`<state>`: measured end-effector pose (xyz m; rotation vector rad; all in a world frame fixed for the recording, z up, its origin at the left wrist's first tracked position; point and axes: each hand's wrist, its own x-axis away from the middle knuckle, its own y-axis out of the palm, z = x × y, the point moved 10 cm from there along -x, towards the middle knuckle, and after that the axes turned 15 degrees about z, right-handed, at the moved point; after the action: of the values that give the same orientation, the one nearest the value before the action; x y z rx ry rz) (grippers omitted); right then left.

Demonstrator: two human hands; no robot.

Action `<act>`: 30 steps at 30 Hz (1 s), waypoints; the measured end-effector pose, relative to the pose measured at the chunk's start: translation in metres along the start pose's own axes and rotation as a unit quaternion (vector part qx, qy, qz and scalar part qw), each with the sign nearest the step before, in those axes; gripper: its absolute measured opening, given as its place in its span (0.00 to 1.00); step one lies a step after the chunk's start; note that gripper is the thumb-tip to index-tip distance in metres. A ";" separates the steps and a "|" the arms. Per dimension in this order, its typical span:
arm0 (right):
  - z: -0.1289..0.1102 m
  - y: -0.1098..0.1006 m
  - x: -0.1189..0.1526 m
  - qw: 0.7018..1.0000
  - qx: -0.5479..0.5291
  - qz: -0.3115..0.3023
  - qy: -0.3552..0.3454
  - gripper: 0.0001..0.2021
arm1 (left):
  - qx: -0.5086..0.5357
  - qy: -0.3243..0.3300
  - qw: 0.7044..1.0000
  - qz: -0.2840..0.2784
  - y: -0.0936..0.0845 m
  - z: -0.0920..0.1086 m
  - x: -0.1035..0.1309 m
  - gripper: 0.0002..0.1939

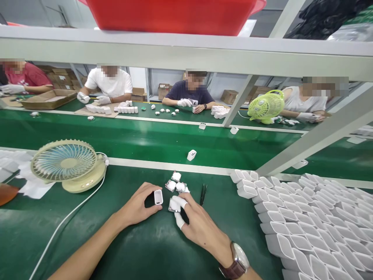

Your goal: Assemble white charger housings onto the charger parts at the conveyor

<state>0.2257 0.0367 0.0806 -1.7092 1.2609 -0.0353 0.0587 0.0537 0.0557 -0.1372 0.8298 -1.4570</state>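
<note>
- White shell, a small open-ended plastic housing, sits pinched in the left hand between thumb and fingertips, held just above the green mat, a bit left of the black tweezers.
- Right hand is right next to it, also left of the tweezers. It wears white finger cots on thumb and index finger, and those two are nipping a small white insert, so that hand is closed on the part, not loose.
- Brown-strapped wristwatch on the right wrist.
- Just behind both hands, up and left of the tweezers, there's a little cluster of the same inserts lying on the mat.
- Way off to the right of the tweezers: a big stack of empty white shells, rows of them, openings facing up and left.
- Far left of the tweezers, a cream desk fan tilted upward, its white cable running down across the mat.
- Beyond the tweezers the conveyor belt carries a lone white piece, and co-workers in white gloves sit on the far side with a lime green fan.
</note>
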 end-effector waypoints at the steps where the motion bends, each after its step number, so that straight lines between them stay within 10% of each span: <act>1: 0.001 -0.005 -0.002 0.999 -0.031 0.020 0.012 0.20 | 0.005 0.018 1.000 0.002 0.000 0.004 0.001 0.23; 30: -0.019 -0.008 0.007 0.991 0.014 0.090 -0.096 0.35 | 0.024 0.075 0.997 -0.002 0.005 0.021 0.009 0.35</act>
<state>0.2245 0.0185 0.0930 -1.5301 1.2582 0.2112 0.0737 0.0384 0.0639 0.0067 0.9152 -1.5034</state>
